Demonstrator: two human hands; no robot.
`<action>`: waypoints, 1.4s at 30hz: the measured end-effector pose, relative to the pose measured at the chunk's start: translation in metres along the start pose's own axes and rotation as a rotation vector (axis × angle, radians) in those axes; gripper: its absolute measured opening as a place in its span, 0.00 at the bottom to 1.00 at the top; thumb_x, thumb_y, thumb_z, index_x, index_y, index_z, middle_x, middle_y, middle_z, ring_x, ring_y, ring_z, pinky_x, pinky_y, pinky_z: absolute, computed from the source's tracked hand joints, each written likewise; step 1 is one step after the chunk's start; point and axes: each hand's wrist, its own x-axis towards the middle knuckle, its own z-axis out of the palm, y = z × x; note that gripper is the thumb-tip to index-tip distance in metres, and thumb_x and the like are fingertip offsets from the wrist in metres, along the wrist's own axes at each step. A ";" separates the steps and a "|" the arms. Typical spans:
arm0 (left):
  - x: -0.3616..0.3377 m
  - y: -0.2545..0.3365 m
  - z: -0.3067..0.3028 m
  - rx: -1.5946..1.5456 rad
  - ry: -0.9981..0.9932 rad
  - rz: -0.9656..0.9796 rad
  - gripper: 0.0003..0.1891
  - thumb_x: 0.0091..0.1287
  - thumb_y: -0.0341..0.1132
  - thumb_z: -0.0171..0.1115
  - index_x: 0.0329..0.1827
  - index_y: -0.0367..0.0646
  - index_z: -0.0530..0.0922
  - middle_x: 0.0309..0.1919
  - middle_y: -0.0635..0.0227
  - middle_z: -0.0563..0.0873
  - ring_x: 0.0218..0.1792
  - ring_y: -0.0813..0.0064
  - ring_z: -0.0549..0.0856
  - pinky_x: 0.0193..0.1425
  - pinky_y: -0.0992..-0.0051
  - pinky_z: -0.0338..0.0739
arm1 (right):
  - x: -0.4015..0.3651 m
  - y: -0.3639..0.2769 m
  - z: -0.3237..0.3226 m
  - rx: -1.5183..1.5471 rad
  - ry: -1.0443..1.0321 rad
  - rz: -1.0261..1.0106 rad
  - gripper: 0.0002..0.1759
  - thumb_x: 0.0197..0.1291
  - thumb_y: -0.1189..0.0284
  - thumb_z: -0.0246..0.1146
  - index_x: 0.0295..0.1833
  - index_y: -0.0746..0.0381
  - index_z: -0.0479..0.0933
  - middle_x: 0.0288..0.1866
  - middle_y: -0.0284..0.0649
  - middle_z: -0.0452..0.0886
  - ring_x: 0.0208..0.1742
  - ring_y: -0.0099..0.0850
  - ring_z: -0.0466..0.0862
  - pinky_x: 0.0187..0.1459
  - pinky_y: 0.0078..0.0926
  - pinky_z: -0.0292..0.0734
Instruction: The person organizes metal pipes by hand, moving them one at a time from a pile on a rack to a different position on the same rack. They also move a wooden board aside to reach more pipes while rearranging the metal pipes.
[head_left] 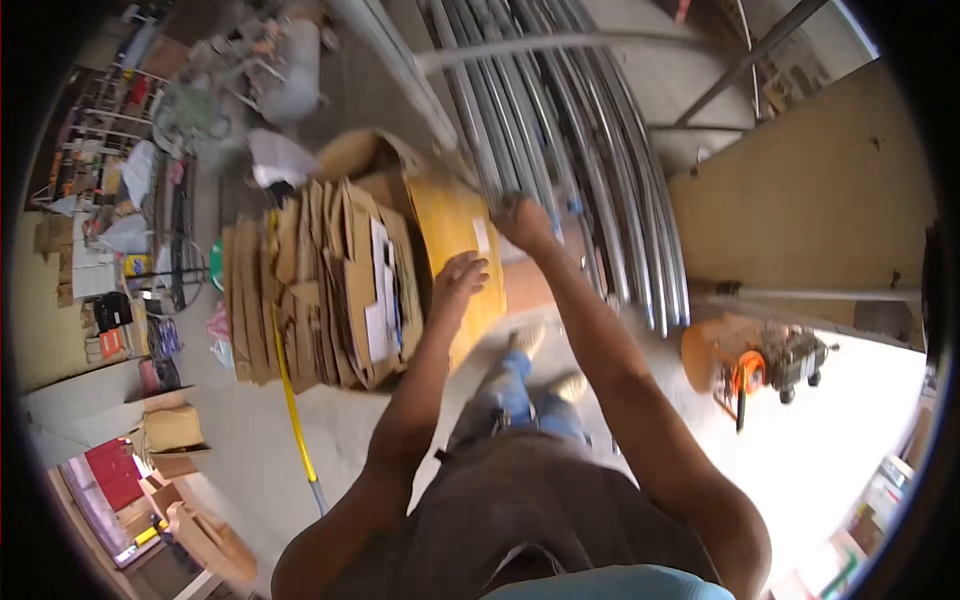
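a workshop: metal pipes [560, 150], orange-and-grey machine [765, 370], stacked cardboard [320, 280].

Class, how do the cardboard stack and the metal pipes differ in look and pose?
The cardboard stack is brown and dull; the metal pipes are grey and shiny. The cardboard stack holds flat pieces standing on edge, while the metal pipes are long, round and lie lengthwise. Both gather many similar pieces side by side.

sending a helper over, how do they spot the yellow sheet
Find the long metal pipes, then the packed row of folded brown cardboard beside them. The yellow sheet stands at the row's pipe-side end, by the left hand. Its yellow face and small white label set it apart from the brown cardboard.
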 end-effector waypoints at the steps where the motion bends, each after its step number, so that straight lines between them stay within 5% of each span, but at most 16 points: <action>1: -0.015 -0.009 -0.010 0.006 0.020 -0.051 0.21 0.66 0.38 0.63 0.59 0.37 0.74 0.47 0.61 0.85 0.42 0.70 0.86 0.45 0.75 0.78 | -0.014 -0.007 -0.011 0.019 0.159 -0.126 0.20 0.50 0.61 0.68 0.44 0.64 0.79 0.42 0.58 0.82 0.46 0.54 0.82 0.47 0.47 0.79; 6: -0.057 -0.075 -0.050 0.124 0.085 -0.229 0.18 0.64 0.38 0.66 0.54 0.39 0.78 0.43 0.63 0.85 0.38 0.72 0.86 0.40 0.76 0.78 | -0.051 0.058 -0.040 -0.105 0.408 -0.006 0.19 0.50 0.66 0.68 0.47 0.63 0.78 0.48 0.55 0.79 0.48 0.53 0.81 0.46 0.47 0.78; 8: -0.060 -0.092 -0.053 0.417 -0.009 0.014 0.18 0.64 0.37 0.65 0.53 0.37 0.78 0.41 0.61 0.85 0.36 0.73 0.86 0.39 0.77 0.78 | -0.072 0.089 -0.060 -0.235 0.398 0.129 0.24 0.51 0.65 0.69 0.53 0.63 0.75 0.46 0.54 0.79 0.48 0.53 0.81 0.45 0.48 0.78; 9: -0.066 -0.076 -0.043 0.302 0.028 -0.320 0.20 0.65 0.41 0.64 0.55 0.38 0.77 0.44 0.63 0.84 0.41 0.73 0.85 0.44 0.74 0.77 | -0.082 0.107 -0.067 -0.305 0.365 0.214 0.25 0.51 0.64 0.68 0.53 0.64 0.74 0.48 0.54 0.79 0.49 0.52 0.81 0.45 0.47 0.79; 10: -0.064 -0.082 -0.039 0.303 0.022 -0.328 0.20 0.65 0.41 0.64 0.55 0.38 0.77 0.44 0.63 0.84 0.41 0.73 0.85 0.44 0.74 0.77 | -0.092 0.117 -0.073 -0.371 0.333 0.293 0.26 0.52 0.64 0.67 0.54 0.66 0.73 0.50 0.54 0.78 0.50 0.51 0.82 0.45 0.46 0.79; 16: -0.036 -0.073 -0.002 0.526 -0.041 -0.088 0.19 0.64 0.38 0.65 0.52 0.34 0.77 0.43 0.57 0.86 0.47 0.67 0.85 0.49 0.73 0.79 | -0.102 0.176 -0.061 -0.633 0.071 0.388 0.35 0.52 0.58 0.67 0.61 0.66 0.67 0.56 0.52 0.76 0.51 0.47 0.83 0.50 0.37 0.81; 18: -0.019 -0.087 0.003 0.520 -0.114 0.037 0.18 0.64 0.39 0.65 0.52 0.35 0.78 0.43 0.55 0.86 0.46 0.66 0.86 0.50 0.72 0.79 | -0.090 0.174 -0.062 -0.646 0.024 0.425 0.29 0.56 0.61 0.63 0.59 0.67 0.68 0.56 0.52 0.76 0.53 0.45 0.82 0.52 0.36 0.80; 24: -0.003 -0.058 0.044 0.669 -0.200 0.026 0.20 0.63 0.40 0.65 0.53 0.37 0.78 0.45 0.53 0.85 0.45 0.64 0.86 0.50 0.70 0.79 | -0.104 0.149 -0.083 -0.378 0.003 0.409 0.19 0.50 0.65 0.63 0.45 0.66 0.78 0.37 0.58 0.84 0.42 0.53 0.85 0.44 0.48 0.81; 27: 0.014 -0.075 0.056 0.609 -0.249 0.065 0.19 0.63 0.42 0.65 0.52 0.39 0.79 0.47 0.54 0.84 0.47 0.65 0.85 0.52 0.70 0.78 | -0.141 0.167 -0.074 -0.303 0.115 0.195 0.15 0.45 0.70 0.62 0.38 0.68 0.78 0.29 0.61 0.81 0.32 0.57 0.83 0.36 0.49 0.80; 30: 0.027 -0.069 0.092 0.559 -0.421 0.306 0.21 0.64 0.47 0.65 0.53 0.41 0.78 0.48 0.58 0.84 0.48 0.67 0.84 0.54 0.69 0.78 | -0.225 0.152 -0.085 -0.045 -0.007 0.366 0.17 0.41 0.70 0.66 0.37 0.69 0.77 0.29 0.61 0.81 0.33 0.57 0.83 0.34 0.49 0.79; 32: 0.016 -0.018 0.146 0.093 -0.348 -0.211 0.25 0.66 0.54 0.61 0.54 0.43 0.77 0.46 0.63 0.84 0.44 0.69 0.84 0.50 0.68 0.77 | -0.307 0.150 -0.091 -0.082 -0.137 0.421 0.22 0.44 0.66 0.68 0.45 0.66 0.78 0.38 0.62 0.81 0.43 0.59 0.81 0.42 0.52 0.77; 34: 0.048 -0.039 0.172 -0.278 -0.413 -0.400 0.27 0.65 0.59 0.59 0.52 0.44 0.77 0.43 0.63 0.84 0.42 0.69 0.84 0.49 0.68 0.76 | -0.402 0.160 -0.086 -0.032 -0.145 0.565 0.25 0.40 0.64 0.71 0.45 0.66 0.79 0.36 0.60 0.82 0.41 0.59 0.82 0.40 0.50 0.78; 36: 0.059 -0.037 0.206 -0.399 -0.359 -0.407 0.25 0.63 0.61 0.61 0.44 0.46 0.77 0.35 0.66 0.83 0.35 0.69 0.82 0.42 0.69 0.75 | -0.495 0.168 -0.084 -0.064 -0.106 0.540 0.24 0.39 0.67 0.69 0.44 0.66 0.79 0.31 0.59 0.81 0.37 0.58 0.83 0.37 0.47 0.78; 37: 0.063 -0.040 0.216 -0.546 -0.406 -0.457 0.25 0.63 0.61 0.61 0.41 0.47 0.76 0.29 0.69 0.81 0.31 0.71 0.80 0.38 0.70 0.73 | -0.526 0.150 -0.094 0.043 -0.071 0.679 0.20 0.41 0.65 0.71 0.38 0.67 0.79 0.24 0.52 0.81 0.28 0.46 0.83 0.32 0.42 0.75; 39: 0.060 -0.036 0.233 -0.595 -0.282 -0.600 0.20 0.60 0.58 0.66 0.31 0.52 0.71 0.15 0.78 0.69 0.17 0.78 0.69 0.25 0.73 0.66 | -0.635 0.215 -0.046 0.051 -0.176 0.907 0.25 0.37 0.63 0.74 0.39 0.69 0.79 0.30 0.55 0.82 0.32 0.47 0.83 0.34 0.43 0.75; 42: 0.020 -0.063 0.244 -0.434 -0.224 -0.685 0.18 0.59 0.52 0.68 0.26 0.54 0.70 0.14 0.79 0.65 0.15 0.78 0.66 0.22 0.73 0.61 | -0.708 0.231 -0.011 -0.290 -0.076 1.011 0.39 0.53 0.47 0.65 0.60 0.68 0.73 0.37 0.61 0.83 0.42 0.55 0.84 0.42 0.46 0.80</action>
